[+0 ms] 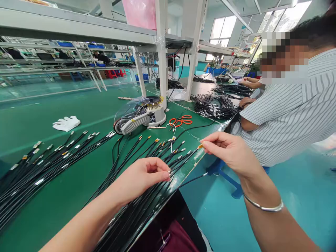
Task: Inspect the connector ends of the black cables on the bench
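My right hand (231, 154) pinches a black cable (193, 152) by its yellow-tipped end, near the table's edge. My left hand (147, 173) is closed in a pinch over the cable bundle; a small whitish bit shows at its fingertips, too small to make out. Beneath and beyond both hands, many black cables (141, 206) lie side by side, their ends carrying white or yellow tags. Another cable bundle (65, 161) with white tags spreads across the left of the table.
A tape dispenser (157, 117) stands behind the cables, with orange-handled scissors (181, 121) beside it. A white glove (66, 123) lies on the green table (89, 105). Coiled cables (215, 108) are stacked farther back. A person in a striped shirt (296, 112) sits at the right.
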Demonstrator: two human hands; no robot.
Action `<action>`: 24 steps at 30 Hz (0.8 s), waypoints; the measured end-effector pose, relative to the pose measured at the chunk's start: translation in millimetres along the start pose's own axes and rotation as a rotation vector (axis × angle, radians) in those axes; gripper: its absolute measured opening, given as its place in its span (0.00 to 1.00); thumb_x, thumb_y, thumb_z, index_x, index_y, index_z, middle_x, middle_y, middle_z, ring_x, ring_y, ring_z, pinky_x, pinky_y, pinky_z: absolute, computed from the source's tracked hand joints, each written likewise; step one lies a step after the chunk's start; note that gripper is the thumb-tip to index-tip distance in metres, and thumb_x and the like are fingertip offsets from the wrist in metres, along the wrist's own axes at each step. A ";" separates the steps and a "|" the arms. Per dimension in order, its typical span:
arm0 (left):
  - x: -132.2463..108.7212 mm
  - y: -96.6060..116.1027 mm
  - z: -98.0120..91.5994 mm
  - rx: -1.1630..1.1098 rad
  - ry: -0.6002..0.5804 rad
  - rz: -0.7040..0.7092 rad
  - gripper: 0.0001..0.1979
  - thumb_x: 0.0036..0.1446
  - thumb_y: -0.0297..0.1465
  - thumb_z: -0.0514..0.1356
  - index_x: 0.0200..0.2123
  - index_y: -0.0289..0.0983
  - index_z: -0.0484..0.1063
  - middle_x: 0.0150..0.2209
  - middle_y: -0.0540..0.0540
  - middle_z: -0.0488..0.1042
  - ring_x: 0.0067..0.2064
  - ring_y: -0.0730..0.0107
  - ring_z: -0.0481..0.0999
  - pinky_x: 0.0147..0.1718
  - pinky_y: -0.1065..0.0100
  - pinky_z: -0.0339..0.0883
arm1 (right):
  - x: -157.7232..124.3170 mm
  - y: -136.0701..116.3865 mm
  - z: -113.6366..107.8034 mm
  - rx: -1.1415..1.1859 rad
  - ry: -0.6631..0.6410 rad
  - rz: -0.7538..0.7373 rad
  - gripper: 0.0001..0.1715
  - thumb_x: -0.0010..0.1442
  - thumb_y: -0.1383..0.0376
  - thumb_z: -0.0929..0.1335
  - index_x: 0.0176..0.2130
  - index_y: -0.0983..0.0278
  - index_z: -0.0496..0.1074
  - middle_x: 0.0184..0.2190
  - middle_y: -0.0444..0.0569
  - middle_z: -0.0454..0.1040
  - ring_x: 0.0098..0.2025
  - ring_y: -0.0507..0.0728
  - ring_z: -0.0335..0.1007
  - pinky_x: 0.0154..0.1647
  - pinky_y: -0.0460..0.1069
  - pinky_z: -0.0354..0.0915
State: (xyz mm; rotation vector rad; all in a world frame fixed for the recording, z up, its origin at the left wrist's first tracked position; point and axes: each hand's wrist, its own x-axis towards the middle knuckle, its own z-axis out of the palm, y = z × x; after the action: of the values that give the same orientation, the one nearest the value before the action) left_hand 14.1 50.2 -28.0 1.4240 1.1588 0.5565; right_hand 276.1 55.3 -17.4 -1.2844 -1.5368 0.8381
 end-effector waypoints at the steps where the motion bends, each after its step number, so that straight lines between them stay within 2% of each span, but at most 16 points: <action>1: 2.9 5.0 6.0 0.001 -0.015 0.013 0.11 0.48 0.38 0.66 0.29 0.37 0.74 0.28 0.48 0.77 0.31 0.69 0.74 0.33 0.69 0.65 | -2.1 -0.2 2.2 0.012 -0.001 0.006 0.14 0.55 0.56 0.71 0.33 0.64 0.75 0.30 0.48 0.76 0.33 0.54 0.71 0.34 0.48 0.67; 4: 11.1 21.3 23.2 -0.019 -0.012 0.075 0.09 0.48 0.37 0.65 0.28 0.37 0.74 0.27 0.50 0.76 0.31 0.71 0.73 0.33 0.71 0.64 | -8.2 -0.3 8.9 0.055 0.032 0.020 0.13 0.56 0.56 0.71 0.34 0.64 0.74 0.29 0.47 0.76 0.32 0.54 0.71 0.33 0.48 0.67; 10: 24.3 44.5 45.9 0.011 0.093 0.192 0.10 0.48 0.37 0.65 0.30 0.37 0.74 0.28 0.50 0.76 0.29 0.72 0.71 0.30 0.72 0.63 | -18.3 -0.9 12.6 0.082 0.009 0.067 0.14 0.57 0.56 0.70 0.33 0.64 0.75 0.30 0.48 0.76 0.32 0.55 0.72 0.33 0.49 0.67; 14: 28.6 47.6 52.9 0.045 0.124 0.219 0.11 0.48 0.39 0.65 0.29 0.37 0.74 0.28 0.50 0.76 0.29 0.71 0.72 0.31 0.70 0.65 | -20.7 -0.6 11.6 0.091 -0.008 0.091 0.13 0.56 0.56 0.70 0.33 0.64 0.75 0.28 0.47 0.76 0.31 0.54 0.71 0.31 0.48 0.67; 24: 31.8 42.7 57.8 -0.044 0.099 0.197 0.11 0.46 0.38 0.67 0.29 0.37 0.74 0.30 0.48 0.78 0.33 0.69 0.75 0.35 0.69 0.68 | -22.8 1.2 12.5 0.168 -0.031 0.121 0.12 0.56 0.57 0.70 0.31 0.64 0.74 0.27 0.47 0.76 0.30 0.54 0.71 0.31 0.47 0.67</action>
State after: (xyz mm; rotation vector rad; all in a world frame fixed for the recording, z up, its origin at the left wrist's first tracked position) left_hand 90.3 57.6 -10.3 1.4955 1.0832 0.7936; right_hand 265.1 34.1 -27.9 -1.2547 -1.3916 1.0467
